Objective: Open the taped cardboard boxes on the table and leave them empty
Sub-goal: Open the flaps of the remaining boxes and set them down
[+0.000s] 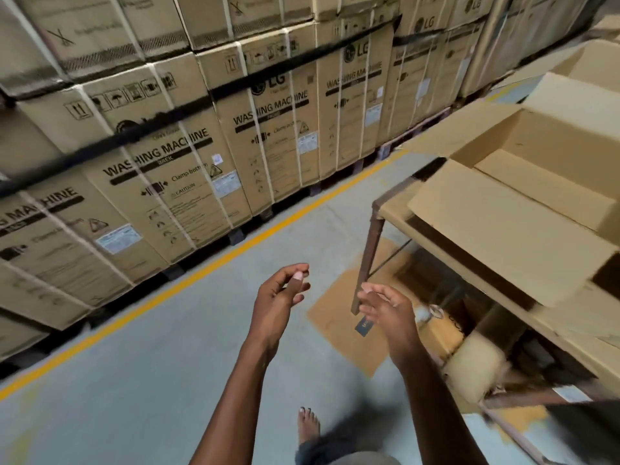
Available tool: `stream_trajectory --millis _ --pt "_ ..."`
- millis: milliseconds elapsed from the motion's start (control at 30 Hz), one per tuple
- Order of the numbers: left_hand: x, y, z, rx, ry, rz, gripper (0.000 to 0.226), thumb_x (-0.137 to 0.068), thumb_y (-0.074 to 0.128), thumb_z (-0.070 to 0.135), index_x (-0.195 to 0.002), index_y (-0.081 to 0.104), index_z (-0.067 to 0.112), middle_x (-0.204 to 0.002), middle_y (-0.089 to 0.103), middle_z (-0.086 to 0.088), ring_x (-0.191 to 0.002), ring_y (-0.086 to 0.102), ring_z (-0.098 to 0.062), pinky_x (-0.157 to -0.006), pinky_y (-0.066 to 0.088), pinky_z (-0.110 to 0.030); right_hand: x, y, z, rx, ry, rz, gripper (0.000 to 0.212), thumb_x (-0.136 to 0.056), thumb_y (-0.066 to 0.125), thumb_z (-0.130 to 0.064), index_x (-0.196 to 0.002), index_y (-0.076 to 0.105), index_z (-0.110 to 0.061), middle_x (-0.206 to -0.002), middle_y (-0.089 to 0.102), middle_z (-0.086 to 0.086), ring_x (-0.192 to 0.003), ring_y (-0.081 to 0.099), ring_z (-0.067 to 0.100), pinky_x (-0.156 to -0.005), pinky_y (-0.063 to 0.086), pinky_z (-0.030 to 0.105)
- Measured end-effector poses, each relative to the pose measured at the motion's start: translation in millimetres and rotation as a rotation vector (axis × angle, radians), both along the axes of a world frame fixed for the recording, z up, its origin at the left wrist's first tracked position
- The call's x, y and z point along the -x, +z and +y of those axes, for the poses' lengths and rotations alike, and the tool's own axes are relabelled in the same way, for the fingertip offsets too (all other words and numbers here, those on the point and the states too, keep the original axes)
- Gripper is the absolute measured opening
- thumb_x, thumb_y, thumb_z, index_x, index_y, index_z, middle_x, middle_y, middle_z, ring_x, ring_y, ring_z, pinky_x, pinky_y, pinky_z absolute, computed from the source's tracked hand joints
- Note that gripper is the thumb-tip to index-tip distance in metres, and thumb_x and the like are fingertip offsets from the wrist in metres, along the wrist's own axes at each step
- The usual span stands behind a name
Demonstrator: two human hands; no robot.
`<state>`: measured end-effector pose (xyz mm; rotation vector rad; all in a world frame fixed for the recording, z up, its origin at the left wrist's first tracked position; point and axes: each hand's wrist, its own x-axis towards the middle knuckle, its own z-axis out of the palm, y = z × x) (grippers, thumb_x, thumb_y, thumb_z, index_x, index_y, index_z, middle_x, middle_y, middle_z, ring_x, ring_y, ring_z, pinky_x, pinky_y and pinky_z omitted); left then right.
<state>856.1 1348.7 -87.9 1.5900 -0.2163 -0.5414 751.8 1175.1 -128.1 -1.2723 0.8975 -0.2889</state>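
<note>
Nearest the camera, a bare foot (308, 427) steps on the grey concrete floor (167, 380), and both forearms reach forward and up from the bottom edge. The left hand (280, 292) is held in the air over the floor, palm turned inward, fingers loosely bent, with the thumb tip lying close to the fingertips; no object can be made out between them. The right hand (385, 308) is raised at about the same height, just apart from the left, palm facing it, fingers relaxed and slightly curled, gripping nothing. Beyond the right fingers a small dark blue item (364, 326) lies on the floor, too blurred to name, beside a flat cardboard sheet (339, 317).

To the right stands the table (469, 263), its brown metal leg (367, 256) just past the right hand. On it sits an open cardboard box (553, 152), flaps spread outward, the near flap (503, 236) hanging over the table's edge; the part of its inside that shows is bare cardboard. Under the table lie blurred odds and ends, among them a pale sack-like bundle (476, 364).

Farther off, a yellow line (201, 273) crosses the floor diagonally, and behind it rise stacked, strapped washing machine cartons (174, 176).
</note>
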Motion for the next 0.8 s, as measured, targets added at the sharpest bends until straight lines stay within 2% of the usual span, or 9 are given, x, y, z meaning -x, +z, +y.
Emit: stream_trajectory --millis 100,167,400,533,633,733,800 --pt "-60 3 14 -0.015 0.028 0.010 0.021 -0.103 0.057 0.023 -0.117 0.073 0.024 -0.119 0.072 0.000 -0.106 0.072 -0.018 -0.099 0.053 -0.041 -64 8 2 -0.015 -0.005 -0.026 0.013 -0.098 0.061 -0.012 -0.102 0.071 -0.018 -0.101 0.075 0.007 -0.081 0.068 0.022 -0.082 0.052 0.035" --pt "-98 3 17 -0.001 0.059 0.035 0.021 -0.103 0.057 0.023 -0.117 0.073 0.025 -0.119 0.072 0.003 -0.107 0.071 -0.017 -0.098 0.053 -0.040 -100 17 -2 -0.005 0.013 -0.050 0.014 -0.099 0.059 -0.012 -0.107 0.070 -0.015 -0.102 0.075 0.007 -0.084 0.069 0.022 -0.085 0.053 0.036" --pt "-235 -21 -8 0.015 -0.019 0.071 0.024 -0.105 0.053 0.023 -0.119 0.072 0.023 -0.119 0.073 0.002 -0.105 0.072 -0.022 -0.095 0.052 -0.039 -232 8 -17 0.059 -0.043 -0.026 0.013 -0.099 0.058 -0.011 -0.103 0.070 -0.016 -0.094 0.075 0.004 -0.076 0.067 0.019 -0.072 0.049 0.031" --pt "-340 -26 -24 0.025 -0.105 0.047 0.025 -0.105 0.052 0.022 -0.123 0.069 0.022 -0.120 0.072 0.000 -0.107 0.071 -0.024 -0.097 0.051 -0.040 -310 -1 -43 0.137 -0.143 -0.021 0.016 -0.097 0.059 -0.007 -0.095 0.071 -0.017 -0.084 0.076 0.003 -0.062 0.065 0.012 -0.062 0.047 0.027" --pt "-420 -24 -37 0.012 -0.112 0.074 0.025 -0.106 0.050 0.022 -0.121 0.070 0.021 -0.120 0.072 -0.001 -0.108 0.070 -0.026 -0.097 0.050 -0.042 -365 6 -66 0.164 -0.180 0.000 0.017 -0.096 0.059 -0.007 -0.093 0.071 -0.019 -0.080 0.077 -0.003 -0.059 0.065 0.008 -0.060 0.045 0.026" --pt "-487 -18 -82 0.022 -0.175 0.073 0.027 -0.106 0.049 0.025 -0.119 0.071 0.022 -0.120 0.073 -0.001 -0.111 0.068 -0.023 -0.095 0.050 -0.039 -409 19 -93 0.151 -0.264 -0.059 0.009 -0.091 0.064 -0.015 -0.095 0.071 -0.018 -0.080 0.076 -0.004 -0.062 0.066 0.009 -0.057 0.046 0.022" --pt "-517 -13 -122 0.012 -0.246 0.099 0.026 -0.105 0.050 0.026 -0.117 0.073 0.023 -0.120 0.072 -0.001 -0.111 0.067 -0.022 -0.096 0.050 -0.039 -430 25 -113 0.108 -0.326 -0.068 0.010 -0.088 0.067 -0.020 -0.097 0.071 -0.018 -0.081 0.076 -0.002 -0.063 0.067 0.011 -0.056 0.046 0.019"
